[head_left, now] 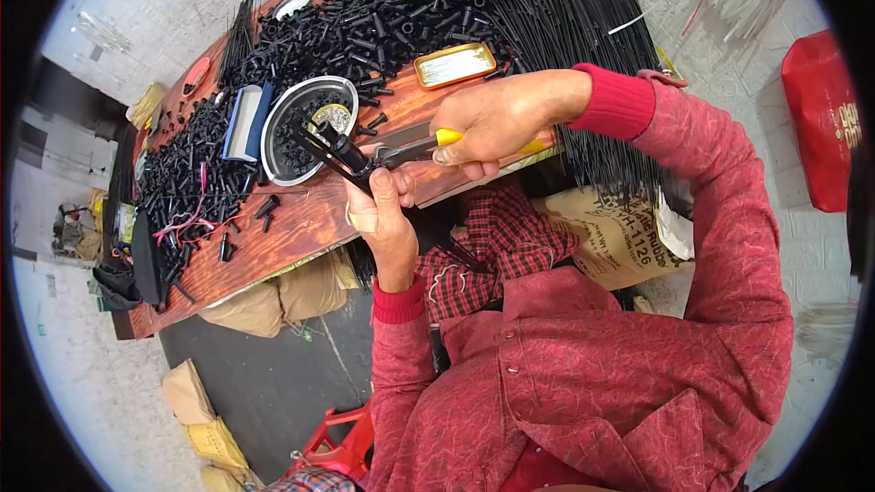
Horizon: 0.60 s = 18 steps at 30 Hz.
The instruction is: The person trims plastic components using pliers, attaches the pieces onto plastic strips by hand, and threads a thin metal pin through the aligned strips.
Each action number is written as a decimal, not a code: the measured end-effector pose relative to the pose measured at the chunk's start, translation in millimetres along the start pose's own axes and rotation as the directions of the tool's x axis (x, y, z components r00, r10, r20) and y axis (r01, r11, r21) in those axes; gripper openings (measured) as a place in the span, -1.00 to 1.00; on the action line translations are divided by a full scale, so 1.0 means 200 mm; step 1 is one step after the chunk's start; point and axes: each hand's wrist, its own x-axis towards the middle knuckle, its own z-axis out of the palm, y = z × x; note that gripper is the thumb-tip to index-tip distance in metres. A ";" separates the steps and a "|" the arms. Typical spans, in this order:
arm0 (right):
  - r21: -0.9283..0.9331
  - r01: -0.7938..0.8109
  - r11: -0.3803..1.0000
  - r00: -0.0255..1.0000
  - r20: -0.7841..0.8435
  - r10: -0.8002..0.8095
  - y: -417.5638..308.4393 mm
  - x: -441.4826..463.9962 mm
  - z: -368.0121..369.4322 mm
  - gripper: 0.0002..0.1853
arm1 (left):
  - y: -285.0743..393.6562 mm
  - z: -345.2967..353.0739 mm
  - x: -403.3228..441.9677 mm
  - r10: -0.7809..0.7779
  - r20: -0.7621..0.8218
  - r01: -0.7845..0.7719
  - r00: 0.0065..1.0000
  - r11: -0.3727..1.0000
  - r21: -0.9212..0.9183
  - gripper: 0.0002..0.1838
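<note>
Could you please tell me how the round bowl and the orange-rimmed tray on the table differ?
The bowl is round with a pale rim, whereas the tray is rectangular with an orange one. The bowl looks larger than the tray. The bowl holds small black pieces, while the tray's inside looks whitish. Both sit open-topped on the wooden table.
</note>
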 end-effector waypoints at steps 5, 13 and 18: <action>-0.570 0.045 0.820 0.940 -0.253 -0.228 0.07 0.02 0.04 -0.75 | 0.00 0.01 0.01 0.005 0.020 -0.006 1.000 0.998 0.055 -0.64; -0.752 -0.009 0.659 0.622 -0.520 -0.585 0.17 0.15 0.23 -0.81 | -0.01 -0.02 0.02 0.014 0.002 -0.015 1.000 0.999 0.047 -0.59; -0.740 0.018 0.672 0.600 -0.530 -0.599 0.15 0.19 0.25 -0.84 | 0.02 -0.08 0.02 0.013 -0.003 -0.013 1.000 0.998 -0.056 -0.46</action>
